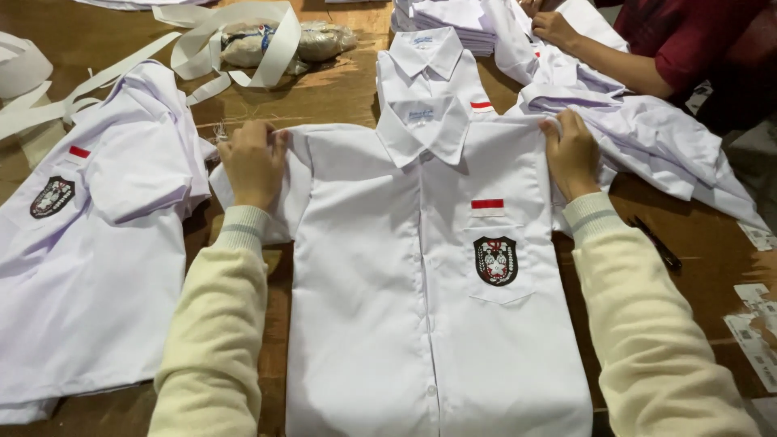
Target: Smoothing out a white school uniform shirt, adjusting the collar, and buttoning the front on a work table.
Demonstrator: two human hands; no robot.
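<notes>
Head view, looking straight down: a white school shirt [421,283] lies front-up at the centre of the wooden tabletop [340,89], collar toward twelve o'clock, buttoned, with a red-and-white flag patch over a dark crest badge on the chest pocket. The left hand [253,162] pinches the shoulder seam at ten o'clock of the shirt, fingers curled into the cloth. The right hand [571,154] grips the opposite shoulder at two o'clock, thumb tucked under the edge. Both are grasping fabric, not released.

At nine o'clock a second white shirt [89,267] lies spread open, badge showing. White strips [227,48] and a wrapped bundle [307,40] sit at eleven. At twelve, a folded shirt [429,69] rests just above the collar, a stack of them behind. At one o'clock another person's hand [558,28] works loose shirts. A black pen [657,243] lies at three, just beside the right sleeve.

Risk, as I judge it: uneven pull on the shoulders could skew the placket, or the cuff could nudge that pen onto white cloth.
</notes>
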